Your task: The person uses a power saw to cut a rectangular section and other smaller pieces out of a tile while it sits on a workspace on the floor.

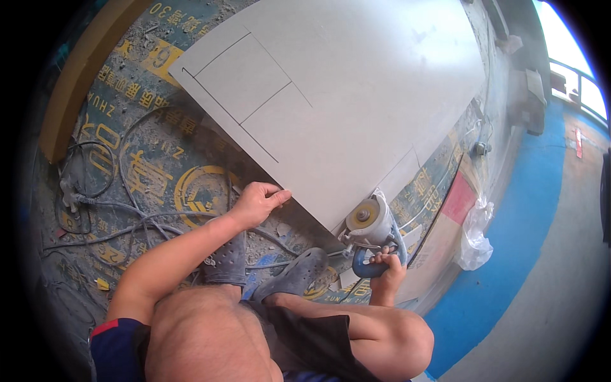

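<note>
Grey cables (111, 203) snake over the dusty floor (184, 143) to the left of the left grip (254, 205), whose thumb and fingers are pinched together on the near-left edge of a pale panel (356, 102). The panel, marked with dark lines (240, 123), spreads ahead of and between both grips. The right grip (391, 272) curls round the handle of a grinder (377, 224), its disc (363, 215) just ahead, by the panel's near corner. Right of that grip lies a clear plastic bag (476, 235).
</note>
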Action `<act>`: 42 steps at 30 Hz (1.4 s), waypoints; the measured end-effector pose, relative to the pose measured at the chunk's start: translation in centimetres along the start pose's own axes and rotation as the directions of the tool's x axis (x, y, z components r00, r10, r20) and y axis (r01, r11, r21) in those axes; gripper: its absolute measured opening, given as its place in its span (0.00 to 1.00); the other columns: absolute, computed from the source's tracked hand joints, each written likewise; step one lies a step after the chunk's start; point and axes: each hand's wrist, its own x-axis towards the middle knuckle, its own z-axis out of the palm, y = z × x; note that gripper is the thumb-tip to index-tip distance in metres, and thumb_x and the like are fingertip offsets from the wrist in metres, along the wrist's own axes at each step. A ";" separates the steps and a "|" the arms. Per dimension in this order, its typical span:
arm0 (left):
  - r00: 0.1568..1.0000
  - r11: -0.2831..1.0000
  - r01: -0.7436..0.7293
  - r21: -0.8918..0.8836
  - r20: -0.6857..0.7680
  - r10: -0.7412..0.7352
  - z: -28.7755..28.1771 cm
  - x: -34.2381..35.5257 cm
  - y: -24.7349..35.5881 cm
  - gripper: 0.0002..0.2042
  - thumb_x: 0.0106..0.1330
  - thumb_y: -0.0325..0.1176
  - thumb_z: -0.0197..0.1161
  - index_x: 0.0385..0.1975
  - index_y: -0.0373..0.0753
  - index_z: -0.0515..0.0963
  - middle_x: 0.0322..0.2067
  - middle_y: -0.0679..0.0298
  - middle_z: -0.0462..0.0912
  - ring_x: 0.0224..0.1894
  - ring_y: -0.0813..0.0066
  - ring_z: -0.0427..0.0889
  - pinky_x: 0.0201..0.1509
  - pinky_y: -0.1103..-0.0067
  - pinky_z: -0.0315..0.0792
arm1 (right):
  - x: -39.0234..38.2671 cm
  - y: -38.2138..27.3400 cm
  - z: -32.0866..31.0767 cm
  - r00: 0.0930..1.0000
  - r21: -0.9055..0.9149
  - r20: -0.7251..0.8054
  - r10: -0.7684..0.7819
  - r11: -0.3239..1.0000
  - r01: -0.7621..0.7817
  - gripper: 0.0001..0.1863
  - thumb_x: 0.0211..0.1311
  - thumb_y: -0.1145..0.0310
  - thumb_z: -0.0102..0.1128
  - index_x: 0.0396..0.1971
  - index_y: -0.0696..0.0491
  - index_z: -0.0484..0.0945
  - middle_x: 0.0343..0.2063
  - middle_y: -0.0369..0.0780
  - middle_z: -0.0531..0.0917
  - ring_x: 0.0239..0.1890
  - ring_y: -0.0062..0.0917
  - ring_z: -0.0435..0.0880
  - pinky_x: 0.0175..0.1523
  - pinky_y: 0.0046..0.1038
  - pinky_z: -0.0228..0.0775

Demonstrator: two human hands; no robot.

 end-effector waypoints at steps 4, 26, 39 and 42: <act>1.000 1.000 0.004 0.007 -0.003 -0.004 0.0 -0.1 0.4 0.19 0.70 0.43 0.64 0.26 0.30 0.82 0.11 0.72 0.72 0.09 0.87 0.63 0.13 0.81 0.56 | -0.4 0.2 -0.2 1.000 -0.009 0.011 0.007 1.000 -0.007 0.11 0.45 0.81 0.51 0.32 0.57 0.69 0.28 0.38 0.72 0.24 0.24 0.71 0.31 0.29 0.70; 1.000 0.999 0.023 0.027 0.005 -0.023 0.0 0.0 0.1 0.19 0.69 0.43 0.65 0.29 0.30 0.84 0.17 0.70 0.78 0.13 0.88 0.65 0.18 0.82 0.59 | -2.5 1.1 -1.2 0.999 -0.006 -0.005 0.045 0.999 -0.045 0.11 0.45 0.80 0.52 0.32 0.56 0.70 0.27 0.39 0.72 0.24 0.26 0.72 0.31 0.31 0.70; 0.999 0.999 0.047 0.000 0.027 -0.047 -0.1 0.1 0.1 0.19 0.69 0.44 0.64 0.32 0.30 0.84 0.20 0.67 0.80 0.11 0.87 0.66 0.13 0.84 0.59 | -3.5 1.9 -2.0 0.997 0.011 -0.007 0.074 0.997 -0.074 0.12 0.44 0.81 0.53 0.33 0.57 0.69 0.28 0.39 0.73 0.24 0.26 0.72 0.31 0.32 0.70; 1.000 1.000 0.014 -0.003 0.022 -0.014 -0.1 0.4 -1.0 0.18 0.69 0.44 0.64 0.33 0.30 0.84 0.21 0.66 0.81 0.11 0.87 0.67 0.12 0.84 0.58 | -3.6 2.1 -2.2 0.997 0.029 0.005 0.078 0.997 -0.078 0.12 0.44 0.81 0.53 0.32 0.56 0.69 0.28 0.40 0.73 0.23 0.26 0.72 0.31 0.32 0.70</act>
